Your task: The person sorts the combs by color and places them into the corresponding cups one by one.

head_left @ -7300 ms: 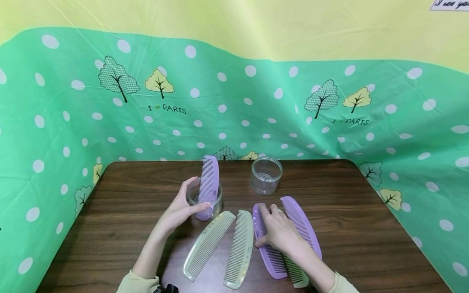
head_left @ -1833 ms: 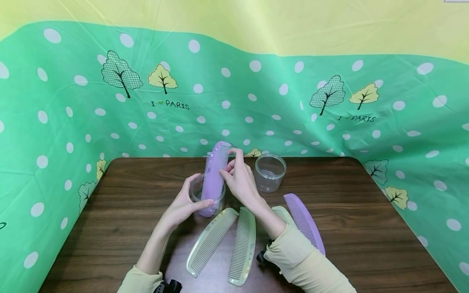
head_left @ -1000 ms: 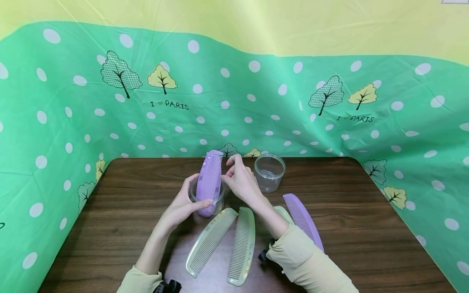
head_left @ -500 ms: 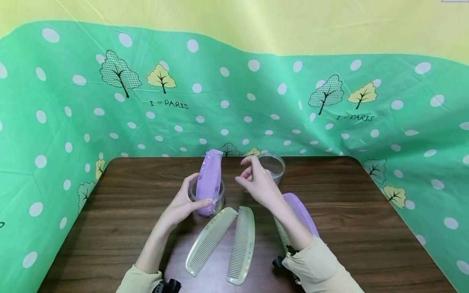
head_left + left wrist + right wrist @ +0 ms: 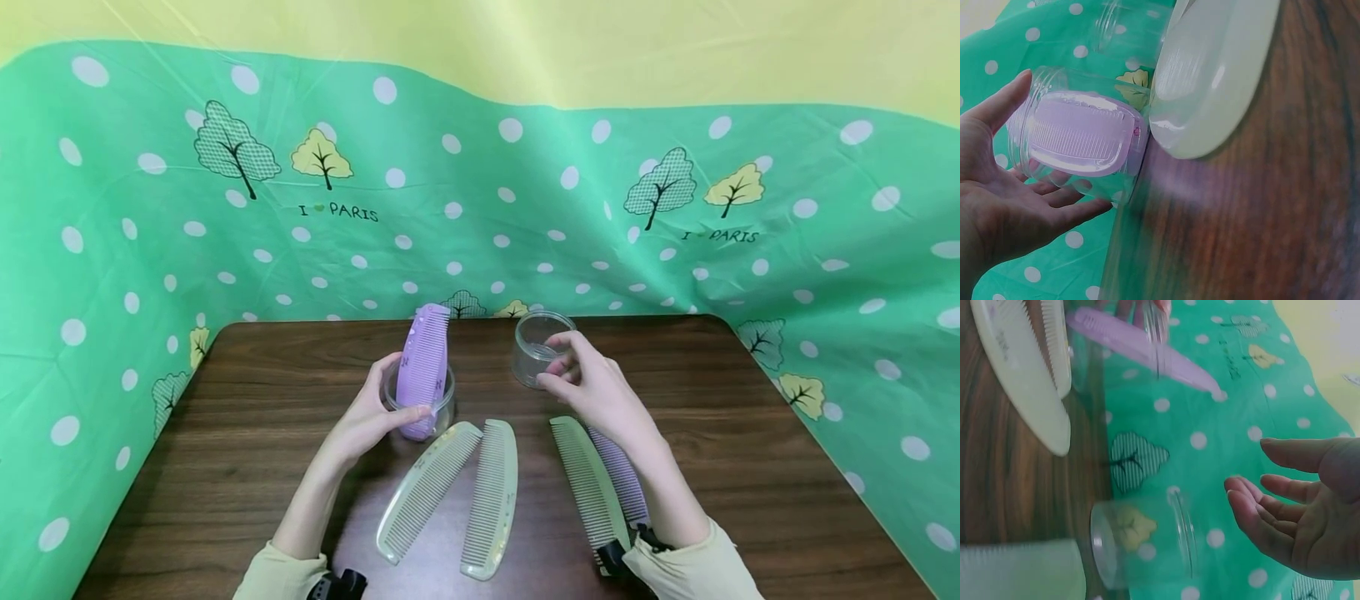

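My left hand wraps round a clear jar, thumb in front and fingers behind. Purple combs stand in it, overlapping, their upper ends above the rim. The left wrist view shows a purple comb through the jar wall. My right hand hovers with bent, parted fingers and holds nothing, just in front of a second clear jar, which has no comb in it. Below the right forearm lie a green comb and a purple comb, the latter partly hidden by the arm.
Two pale green combs lie fanned out on the brown wooden table, between my forearms. A green dotted cloth hangs behind the table's back edge and along both sides.
My right hand took a purple comb from the right-hand group, put it into the left jar and let go. It has since moved right, towards the second jar. The left hand still holds its jar.
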A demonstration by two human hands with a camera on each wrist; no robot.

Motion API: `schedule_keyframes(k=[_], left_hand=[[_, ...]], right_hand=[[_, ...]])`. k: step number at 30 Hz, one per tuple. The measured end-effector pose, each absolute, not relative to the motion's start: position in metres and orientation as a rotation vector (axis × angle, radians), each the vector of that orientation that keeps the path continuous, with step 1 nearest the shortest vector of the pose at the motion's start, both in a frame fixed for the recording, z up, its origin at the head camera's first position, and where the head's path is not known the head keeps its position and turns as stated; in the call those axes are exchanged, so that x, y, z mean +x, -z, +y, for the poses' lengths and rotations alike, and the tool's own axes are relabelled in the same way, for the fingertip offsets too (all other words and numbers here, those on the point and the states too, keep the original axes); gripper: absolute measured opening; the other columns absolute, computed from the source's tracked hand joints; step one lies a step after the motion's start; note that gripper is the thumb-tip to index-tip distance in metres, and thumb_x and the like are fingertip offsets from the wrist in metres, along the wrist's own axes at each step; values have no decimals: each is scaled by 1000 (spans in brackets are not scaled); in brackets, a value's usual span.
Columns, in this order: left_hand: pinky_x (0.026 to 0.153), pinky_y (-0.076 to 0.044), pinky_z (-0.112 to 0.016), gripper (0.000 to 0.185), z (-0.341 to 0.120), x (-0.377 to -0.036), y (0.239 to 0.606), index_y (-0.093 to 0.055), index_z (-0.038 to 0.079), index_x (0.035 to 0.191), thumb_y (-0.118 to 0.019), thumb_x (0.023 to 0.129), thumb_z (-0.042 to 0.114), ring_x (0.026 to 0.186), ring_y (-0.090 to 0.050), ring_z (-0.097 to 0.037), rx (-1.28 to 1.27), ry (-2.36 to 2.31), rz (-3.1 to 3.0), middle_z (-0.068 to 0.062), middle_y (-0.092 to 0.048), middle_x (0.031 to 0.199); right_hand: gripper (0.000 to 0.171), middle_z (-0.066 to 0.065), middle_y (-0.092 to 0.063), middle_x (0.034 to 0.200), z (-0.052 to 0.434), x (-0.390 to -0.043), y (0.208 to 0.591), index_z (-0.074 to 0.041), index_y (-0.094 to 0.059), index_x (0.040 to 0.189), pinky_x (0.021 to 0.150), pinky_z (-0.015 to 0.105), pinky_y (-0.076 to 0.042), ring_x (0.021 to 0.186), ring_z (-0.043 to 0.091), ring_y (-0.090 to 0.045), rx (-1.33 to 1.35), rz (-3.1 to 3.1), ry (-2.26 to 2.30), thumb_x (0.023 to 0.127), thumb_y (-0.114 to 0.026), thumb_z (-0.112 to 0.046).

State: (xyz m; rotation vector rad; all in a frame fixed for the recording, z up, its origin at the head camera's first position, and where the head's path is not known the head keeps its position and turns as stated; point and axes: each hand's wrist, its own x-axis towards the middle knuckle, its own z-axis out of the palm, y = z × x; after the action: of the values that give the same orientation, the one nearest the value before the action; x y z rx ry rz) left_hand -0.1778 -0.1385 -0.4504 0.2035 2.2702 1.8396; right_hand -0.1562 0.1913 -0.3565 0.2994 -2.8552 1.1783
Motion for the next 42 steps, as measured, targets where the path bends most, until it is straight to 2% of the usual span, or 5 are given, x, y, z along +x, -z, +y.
schedule_keyframes(k=[17,25,30,34,42], left_hand=[[121,-31,-54,100,-141,-178,448,-20,20,160,-85,84,21,149,-38,-34,202,-1830,2269,-12,-33,163],[121,-31,-52,98,-143,-177,451,-22,19,159,-84,84,18,148,-39,-33,215,-1861,2263,-12,-35,162],[121,-32,-51,97,-143,-177,452,-22,20,159,-85,84,19,147,-40,-33,209,-1848,2271,-12,-36,161],[120,-32,-52,98,-142,-177,450,-21,20,159,-85,84,21,146,-40,-33,203,-1823,2282,-12,-36,161],[119,-34,-51,99,-140,-178,448,-21,19,159,-85,84,20,144,-43,-34,205,-1833,2263,-13,-35,161]], right_hand=[[54,15,-67,114,265,-140,374,-11,-47,142,72,33,-55,99,28,-71,118,-2979,-1017,98,-71,-30],[61,18,-65,120,275,-143,375,-9,-44,145,73,33,-52,101,27,-70,115,-3033,-989,98,-71,-36],[66,22,-64,123,282,-145,381,-7,-41,148,72,33,-51,95,24,-71,83,-3097,-993,98,-71,-38],[72,26,-62,126,286,-147,387,-6,-37,151,72,35,-54,91,23,-71,89,-3154,-1023,97,-72,-37],[82,33,-60,130,292,-151,397,-5,-32,154,74,41,-58,98,32,-70,76,-3232,-1043,92,-77,-35]])
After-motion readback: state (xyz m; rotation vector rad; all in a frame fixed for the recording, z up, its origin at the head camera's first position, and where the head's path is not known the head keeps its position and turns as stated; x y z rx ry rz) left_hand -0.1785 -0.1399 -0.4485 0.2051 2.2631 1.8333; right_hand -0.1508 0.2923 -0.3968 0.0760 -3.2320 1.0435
